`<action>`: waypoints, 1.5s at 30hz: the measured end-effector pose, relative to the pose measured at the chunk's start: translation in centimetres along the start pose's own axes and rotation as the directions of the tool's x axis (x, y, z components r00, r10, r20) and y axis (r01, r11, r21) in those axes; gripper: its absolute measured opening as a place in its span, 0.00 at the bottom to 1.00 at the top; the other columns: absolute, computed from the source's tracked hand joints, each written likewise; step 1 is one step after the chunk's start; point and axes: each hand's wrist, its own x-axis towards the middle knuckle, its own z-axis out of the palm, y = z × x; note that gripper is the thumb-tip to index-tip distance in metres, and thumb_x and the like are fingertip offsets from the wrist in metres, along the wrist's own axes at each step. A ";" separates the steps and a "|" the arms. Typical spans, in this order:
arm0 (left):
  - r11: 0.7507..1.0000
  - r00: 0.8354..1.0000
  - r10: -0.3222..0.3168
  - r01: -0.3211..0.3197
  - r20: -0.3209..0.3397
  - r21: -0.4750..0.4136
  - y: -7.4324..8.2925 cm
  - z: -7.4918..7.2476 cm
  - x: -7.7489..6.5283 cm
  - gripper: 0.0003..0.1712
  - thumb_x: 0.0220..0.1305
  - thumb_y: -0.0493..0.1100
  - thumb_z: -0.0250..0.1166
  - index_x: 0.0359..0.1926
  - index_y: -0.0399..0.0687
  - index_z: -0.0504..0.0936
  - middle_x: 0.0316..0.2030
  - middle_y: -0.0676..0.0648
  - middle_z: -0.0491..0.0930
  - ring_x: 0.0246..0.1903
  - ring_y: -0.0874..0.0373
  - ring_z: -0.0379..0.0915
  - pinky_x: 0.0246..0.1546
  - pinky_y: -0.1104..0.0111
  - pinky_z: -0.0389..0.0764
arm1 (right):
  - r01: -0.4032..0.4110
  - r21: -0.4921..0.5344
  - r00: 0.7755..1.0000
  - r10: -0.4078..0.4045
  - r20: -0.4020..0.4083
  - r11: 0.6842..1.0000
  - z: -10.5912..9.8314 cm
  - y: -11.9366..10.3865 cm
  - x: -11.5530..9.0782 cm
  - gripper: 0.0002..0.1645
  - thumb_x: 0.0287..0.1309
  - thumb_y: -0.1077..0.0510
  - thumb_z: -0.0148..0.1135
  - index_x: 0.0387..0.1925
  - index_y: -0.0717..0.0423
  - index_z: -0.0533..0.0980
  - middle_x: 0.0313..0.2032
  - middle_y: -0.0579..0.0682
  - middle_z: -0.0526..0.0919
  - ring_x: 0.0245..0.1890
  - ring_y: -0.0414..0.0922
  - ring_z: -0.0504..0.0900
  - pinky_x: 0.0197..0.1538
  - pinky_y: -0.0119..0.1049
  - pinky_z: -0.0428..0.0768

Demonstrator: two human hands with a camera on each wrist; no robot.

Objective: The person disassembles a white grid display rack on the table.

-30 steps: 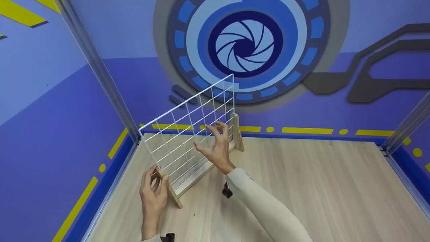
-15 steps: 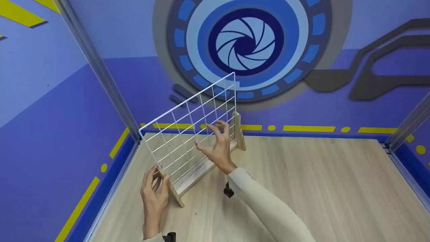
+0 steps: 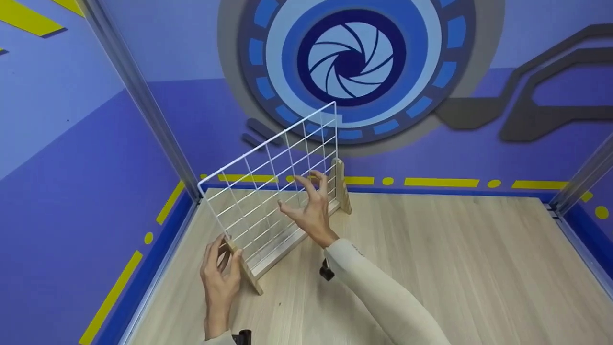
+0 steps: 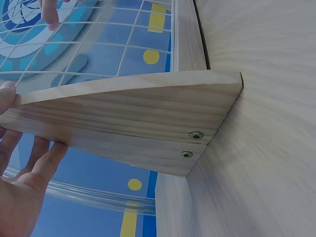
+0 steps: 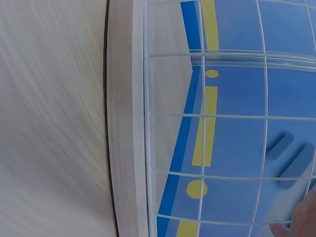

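A white wire grid panel point(image 3: 245, 155) stands upright, slightly tilted, in a pale wooden stand with a base rail point(image 3: 282, 253). My left hand point(image 3: 219, 275) grips the upper end of the near wooden side piece point(image 3: 252, 279), thumb on one face and fingers on the other. In the left wrist view, that side board point(image 4: 133, 111) shows two screw heads point(image 4: 196, 135) near its foot. My right hand point(image 3: 312, 213) is in front of the grid, thumb and forefinger spread apart with nothing between them. The far side piece point(image 3: 342, 189) stands beyond it.
The stand rests on a wood-grain tabletop point(image 3: 455, 268). A blue back wall point(image 3: 191, 120) with a printed aperture design rises close behind the grid. Metal frame posts point(image 3: 139, 91) mark the corners. A black wrist fitting point(image 3: 326, 270) hangs below the right sleeve point(image 3: 378, 287).
The head view has shifted slightly. Both hands keep their places at the grid and stand.
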 end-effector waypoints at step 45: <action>1.000 1.000 -0.004 0.004 0.009 -0.023 0.4 -0.4 0.2 0.36 0.58 0.20 0.74 0.68 0.29 0.77 0.53 0.34 0.82 0.55 0.65 0.80 0.59 0.75 0.84 | 0.060 -0.012 0.996 -0.061 -0.072 0.998 -1.1 -5.2 5.2 0.40 0.43 0.48 0.86 0.61 0.51 0.83 0.67 0.65 0.68 0.66 0.58 0.73 0.64 0.52 0.83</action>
